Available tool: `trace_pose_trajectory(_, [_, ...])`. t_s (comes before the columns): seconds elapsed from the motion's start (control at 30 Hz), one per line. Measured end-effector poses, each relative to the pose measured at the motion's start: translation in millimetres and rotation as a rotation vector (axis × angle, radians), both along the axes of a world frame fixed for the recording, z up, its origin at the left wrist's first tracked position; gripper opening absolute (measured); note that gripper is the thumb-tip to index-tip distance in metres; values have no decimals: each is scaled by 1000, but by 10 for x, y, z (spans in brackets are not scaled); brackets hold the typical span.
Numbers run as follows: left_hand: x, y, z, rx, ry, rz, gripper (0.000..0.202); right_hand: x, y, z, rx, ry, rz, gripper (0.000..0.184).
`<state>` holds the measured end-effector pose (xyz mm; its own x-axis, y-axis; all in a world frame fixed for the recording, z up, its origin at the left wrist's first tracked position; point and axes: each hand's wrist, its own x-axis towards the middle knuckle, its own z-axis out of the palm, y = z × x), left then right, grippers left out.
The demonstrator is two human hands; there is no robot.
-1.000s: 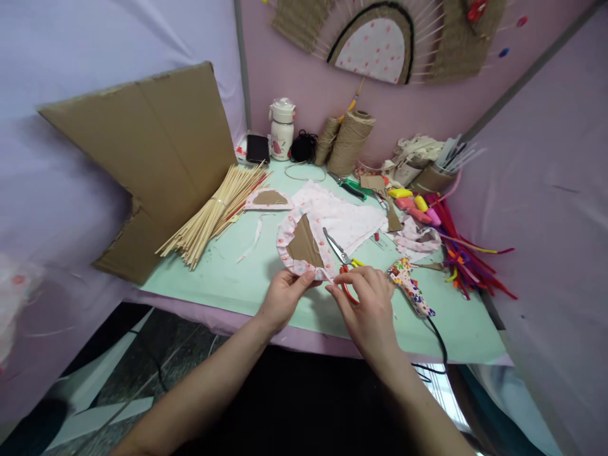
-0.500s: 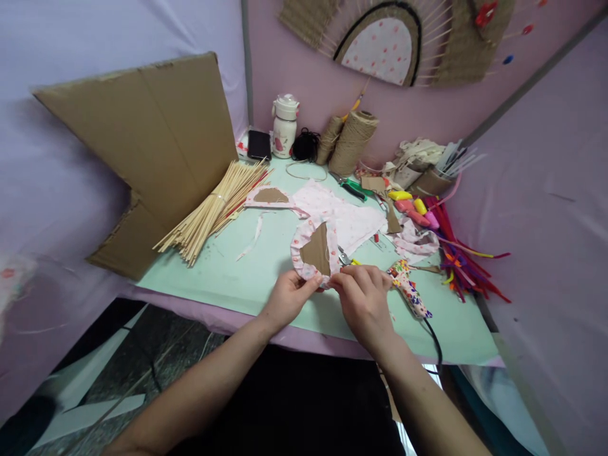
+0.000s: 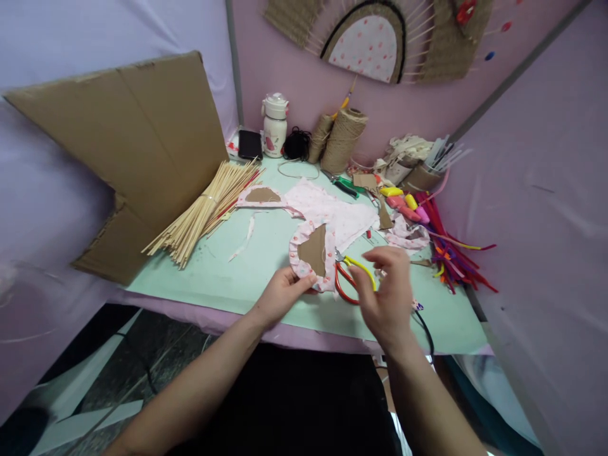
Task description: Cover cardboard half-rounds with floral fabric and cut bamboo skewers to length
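As the step in hand looks like turning patterned fabric over the rim of the cardboard piece (image 3: pixel 313 253), just left of the scissors (image 3: pixel 357 263), the next move seems to call for a steady hold there. The left hand (image 3: pixel 281 294) pinches the piece's lower edge, thumb on top; the right hand (image 3: pixel 390 297), just right of the scissors, has thumb and fingers curved apart, gripping nothing visible.
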<state>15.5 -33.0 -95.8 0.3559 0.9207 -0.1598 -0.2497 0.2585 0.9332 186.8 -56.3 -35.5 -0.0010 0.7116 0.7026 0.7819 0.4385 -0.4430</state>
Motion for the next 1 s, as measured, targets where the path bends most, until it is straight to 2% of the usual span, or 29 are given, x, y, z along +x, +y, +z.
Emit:
trace_pose_trajectory(0.07, [15, 4, -8, -77, -89, 46, 23, 69, -74, 70, -78, 122, -45, 11])
trace_pose_trajectory(0.13, [28, 6, 3, -138, -163, 92, 24, 111, -144, 55, -278, 165, -1, 10])
trace_pose_trajectory(0.23, [40, 6, 28, -175, -212, 117, 25, 86, -188, -103, -636, 263, 141, 15])
trace_pose_trajectory(0.33, [42, 3, 16, -152, -219, 107, 23, -3, -157, -291, -796, 451, 182, 21])
trace_pose_trajectory(0.43, [35, 1, -24, -92, -195, 94, 22, -79, -101, -399, -829, 613, 188, 26])
trace_pose_trajectory(0.53, [26, 2, -43, -28, -117, 68, 23, -118, -66, -426, -838, 685, 173, 29])
trace_pose_trajectory(0.73, [21, 15, -36, 42, 3, 54, 24, -161, -59, -429, -816, 707, 133, 31])
trace_pose_trajectory(1.0, [29, -7, -52, 48, -20, 81, 23, -155, -69, -370, -837, 662, 165, 27])
